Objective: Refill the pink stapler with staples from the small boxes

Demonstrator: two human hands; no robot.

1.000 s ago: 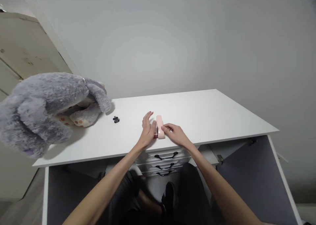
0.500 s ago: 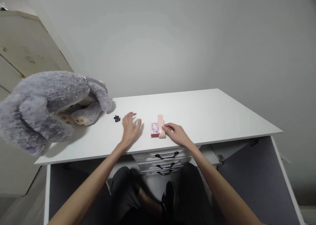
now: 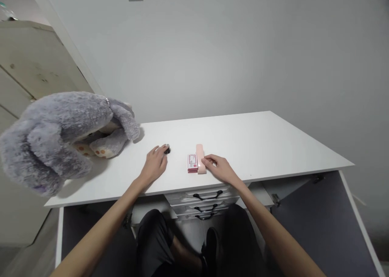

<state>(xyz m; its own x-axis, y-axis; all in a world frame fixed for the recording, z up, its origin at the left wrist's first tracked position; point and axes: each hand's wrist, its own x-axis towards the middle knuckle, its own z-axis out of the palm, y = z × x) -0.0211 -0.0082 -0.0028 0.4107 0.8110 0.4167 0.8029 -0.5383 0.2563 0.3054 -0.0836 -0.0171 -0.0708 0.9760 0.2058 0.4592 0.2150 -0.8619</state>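
My left hand (image 3: 154,163) is over the white tabletop, its fingertips closed on a small black object (image 3: 167,151) that they partly cover. To the right lies a small white box with red edges (image 3: 192,163), flat on the surface. Right alongside it is a long, flat pink object (image 3: 200,159) with a rounded far end; its kind is unclear. My right hand (image 3: 219,168) rests at the pink object's right edge, thumb and index finger pinched against it.
A big grey plush toy (image 3: 69,135) slumps over the left end of the white tabletop (image 3: 258,143). Drawers with black handles (image 3: 208,196) sit below the front edge, between two open cabinet doors (image 3: 316,224). A grey wall rises behind.
My left hand has closed on the black object, which now lies farther right, away from the plush toy. My right hand stays at the pink object. The view has shifted slightly.
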